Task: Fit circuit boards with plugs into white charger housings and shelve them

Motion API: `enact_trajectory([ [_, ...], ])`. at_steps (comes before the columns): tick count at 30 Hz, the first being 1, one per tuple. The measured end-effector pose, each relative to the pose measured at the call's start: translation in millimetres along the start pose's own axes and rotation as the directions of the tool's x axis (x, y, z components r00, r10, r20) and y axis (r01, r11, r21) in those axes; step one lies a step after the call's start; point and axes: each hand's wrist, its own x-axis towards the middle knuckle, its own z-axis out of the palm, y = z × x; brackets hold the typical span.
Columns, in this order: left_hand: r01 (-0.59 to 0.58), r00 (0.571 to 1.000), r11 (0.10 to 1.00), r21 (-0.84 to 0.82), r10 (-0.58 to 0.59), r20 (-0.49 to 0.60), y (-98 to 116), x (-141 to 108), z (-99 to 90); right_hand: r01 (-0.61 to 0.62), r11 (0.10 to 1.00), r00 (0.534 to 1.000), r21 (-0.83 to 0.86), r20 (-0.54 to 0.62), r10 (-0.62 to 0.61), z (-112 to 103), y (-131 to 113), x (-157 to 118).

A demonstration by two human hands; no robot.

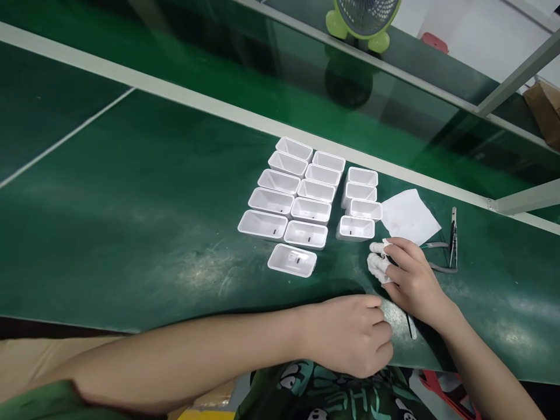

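Note:
My right hand (409,277) rests low over the green table, its fingers stretched to the left with white wrinkled covers (378,265) on the fingertips. I see nothing held between them. Below its palm pokes out the pale end of a thin tool (412,328), the rest hidden. Nearer my body, my left hand (356,335) is curled closed; its fingertips are turned away, so any content is hidden. Left of my right hand stand rows of white rectangular plastic cups (309,234), several with a small dark mark inside. One cup (292,259) sits apart at the front.
A white paper sheet (411,217) lies beyond my right hand. To its right are pliers (453,248) with grey handles. A pale frame rail (210,108) runs behind the cups, and a green fan (365,23) stands on the shelf above.

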Motion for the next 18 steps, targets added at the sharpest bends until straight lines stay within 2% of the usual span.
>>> enact_trajectory([
  [5,0.01,1.0,1.0,-0.009,-0.01,-0.015,0.2,1.4,-1.6,0.058,0.997,0.995,-0.055,-0.079,-0.063,1.8,-1.5,3.1],
  [10,0.02,0.999,0.998,-0.051,-0.021,-0.026,0.4,1.3,-1.2,0.0,0.989,1.0,-0.148,0.0,0.0,-6.8,-0.1,0.2],
  [12,0.076,0.997,0.983,-0.166,-0.075,0.01,-1.5,5.1,-8.3,-0.014,0.99,0.999,-0.137,0.037,0.019,-9.5,1.3,-1.8],
  [14,0.185,0.983,0.905,-0.383,-0.168,0.078,-3.7,14.5,-22.2,-0.008,0.992,0.997,-0.125,0.075,0.017,-10.7,2.9,-3.5],
  [16,0.295,0.954,0.781,-0.551,-0.207,0.218,-3.1,29.0,-38.9,0.005,0.993,0.994,-0.12,0.106,0.008,-9.9,4.6,-5.2],
  [17,0.333,0.932,0.757,-0.563,-0.175,0.316,-0.9,36.8,-45.8,0.013,0.993,0.993,-0.117,0.115,0.0,-8.9,5.8,-6.3],
  [18,0.367,0.897,0.775,-0.514,-0.149,0.416,2.9,43.7,-50.9,0.022,0.993,0.993,-0.112,0.116,-0.009,-7.4,7.3,-7.7],
])
